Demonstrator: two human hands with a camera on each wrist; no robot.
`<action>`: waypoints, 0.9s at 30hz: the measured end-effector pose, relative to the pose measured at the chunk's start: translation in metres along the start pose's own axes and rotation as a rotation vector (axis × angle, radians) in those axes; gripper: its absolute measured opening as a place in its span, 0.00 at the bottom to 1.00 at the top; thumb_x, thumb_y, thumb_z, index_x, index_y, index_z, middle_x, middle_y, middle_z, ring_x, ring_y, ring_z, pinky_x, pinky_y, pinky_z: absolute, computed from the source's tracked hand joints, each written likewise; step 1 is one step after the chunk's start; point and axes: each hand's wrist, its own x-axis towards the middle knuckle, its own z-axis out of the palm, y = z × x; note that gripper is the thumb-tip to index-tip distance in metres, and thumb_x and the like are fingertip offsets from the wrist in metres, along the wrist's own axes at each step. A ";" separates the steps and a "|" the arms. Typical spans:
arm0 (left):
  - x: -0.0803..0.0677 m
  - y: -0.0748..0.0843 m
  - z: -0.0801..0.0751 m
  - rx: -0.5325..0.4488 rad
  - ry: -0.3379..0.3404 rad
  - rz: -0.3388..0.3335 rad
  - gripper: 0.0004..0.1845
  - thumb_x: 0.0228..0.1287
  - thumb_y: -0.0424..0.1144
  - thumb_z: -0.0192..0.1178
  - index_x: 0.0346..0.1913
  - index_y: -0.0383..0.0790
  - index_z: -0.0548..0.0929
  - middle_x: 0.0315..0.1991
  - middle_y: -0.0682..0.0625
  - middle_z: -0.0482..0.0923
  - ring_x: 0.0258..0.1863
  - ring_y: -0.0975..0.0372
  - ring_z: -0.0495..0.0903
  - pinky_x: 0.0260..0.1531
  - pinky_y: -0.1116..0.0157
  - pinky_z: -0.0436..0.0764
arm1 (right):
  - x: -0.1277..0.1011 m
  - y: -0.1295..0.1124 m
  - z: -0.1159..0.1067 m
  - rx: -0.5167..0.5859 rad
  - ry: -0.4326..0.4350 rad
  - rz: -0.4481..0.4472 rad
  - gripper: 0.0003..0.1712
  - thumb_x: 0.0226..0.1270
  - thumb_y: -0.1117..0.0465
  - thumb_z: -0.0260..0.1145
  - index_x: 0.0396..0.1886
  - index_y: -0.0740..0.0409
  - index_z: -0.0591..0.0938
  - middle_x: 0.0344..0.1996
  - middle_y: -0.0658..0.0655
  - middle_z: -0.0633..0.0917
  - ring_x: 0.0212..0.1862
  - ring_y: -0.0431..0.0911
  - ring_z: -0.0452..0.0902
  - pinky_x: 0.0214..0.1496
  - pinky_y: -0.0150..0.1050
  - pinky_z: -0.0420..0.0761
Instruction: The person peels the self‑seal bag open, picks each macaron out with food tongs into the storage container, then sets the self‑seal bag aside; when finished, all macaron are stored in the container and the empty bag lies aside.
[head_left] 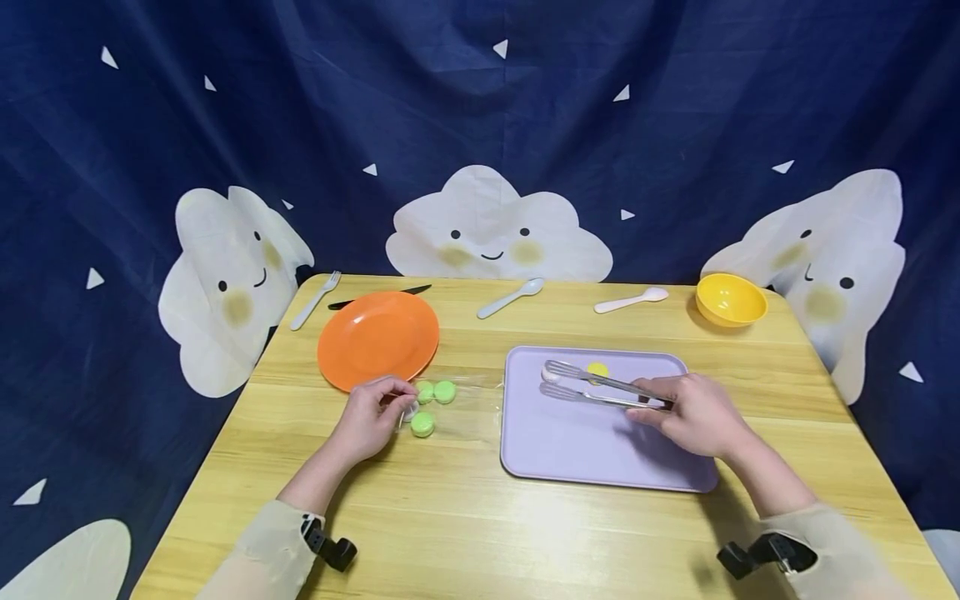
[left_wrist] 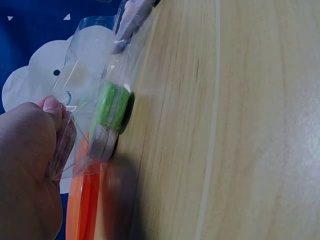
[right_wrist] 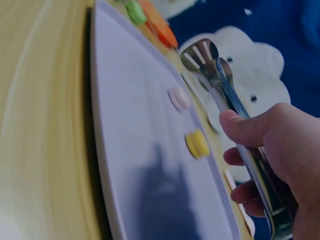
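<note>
Left hand (head_left: 369, 419) pinches the clear bag (left_wrist: 87, 107) of green macarons (head_left: 435, 392) beside the orange plate (head_left: 377, 337); right hand (head_left: 693, 413) grips tongs (head_left: 596, 385) over the purple tray (head_left: 607, 467) — loose film could slip, macarons may roll off

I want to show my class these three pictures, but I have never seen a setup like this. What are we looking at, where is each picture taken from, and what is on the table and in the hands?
A person works bare-handed, wearing three cameras: one on the head, one on each wrist. The left hand pinches a clear plastic bag holding green macarons, beside an orange plate. The right hand grips metal tongs over a lilac tray bearing a yellow macaron and a pale pink one. Cutlery and a yellow bowl lie further back.
</note>
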 end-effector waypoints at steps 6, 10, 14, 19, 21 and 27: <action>0.000 -0.001 0.000 0.007 0.000 -0.003 0.11 0.66 0.19 0.68 0.41 0.38 0.88 0.37 0.53 0.87 0.37 0.61 0.85 0.37 0.65 0.86 | 0.015 -0.019 0.016 0.016 -0.011 -0.084 0.19 0.61 0.51 0.82 0.51 0.50 0.93 0.42 0.46 0.92 0.37 0.41 0.87 0.33 0.45 0.83; -0.001 -0.002 0.000 0.000 -0.001 -0.003 0.10 0.66 0.19 0.68 0.41 0.38 0.88 0.37 0.53 0.87 0.37 0.61 0.85 0.38 0.65 0.86 | 0.024 -0.030 0.025 0.006 -0.034 -0.091 0.20 0.63 0.51 0.81 0.52 0.53 0.93 0.46 0.49 0.92 0.47 0.50 0.90 0.45 0.55 0.85; 0.000 -0.003 0.000 -0.005 -0.002 -0.005 0.10 0.67 0.19 0.67 0.42 0.37 0.88 0.38 0.53 0.87 0.38 0.60 0.85 0.38 0.64 0.86 | 0.034 -0.039 0.036 -0.015 -0.066 -0.089 0.20 0.63 0.49 0.80 0.52 0.51 0.93 0.43 0.49 0.92 0.43 0.52 0.89 0.42 0.55 0.84; 0.000 -0.004 0.001 -0.006 -0.002 -0.005 0.11 0.67 0.19 0.67 0.42 0.38 0.88 0.38 0.53 0.87 0.38 0.60 0.86 0.39 0.65 0.86 | 0.044 -0.048 0.046 -0.042 -0.105 -0.091 0.17 0.64 0.48 0.80 0.50 0.48 0.93 0.36 0.47 0.91 0.35 0.49 0.86 0.36 0.54 0.82; 0.000 -0.004 0.001 -0.008 -0.003 -0.007 0.10 0.67 0.19 0.67 0.41 0.38 0.88 0.38 0.53 0.87 0.38 0.61 0.86 0.39 0.65 0.86 | 0.048 -0.051 0.050 -0.046 -0.113 -0.088 0.17 0.64 0.47 0.80 0.49 0.47 0.93 0.34 0.47 0.90 0.33 0.47 0.84 0.35 0.52 0.81; -0.001 -0.004 0.000 -0.002 0.002 -0.006 0.10 0.67 0.19 0.67 0.41 0.38 0.88 0.38 0.53 0.87 0.38 0.60 0.85 0.39 0.65 0.86 | 0.059 -0.059 0.061 -0.044 -0.107 -0.089 0.17 0.62 0.45 0.80 0.47 0.46 0.94 0.32 0.45 0.90 0.28 0.43 0.77 0.30 0.49 0.77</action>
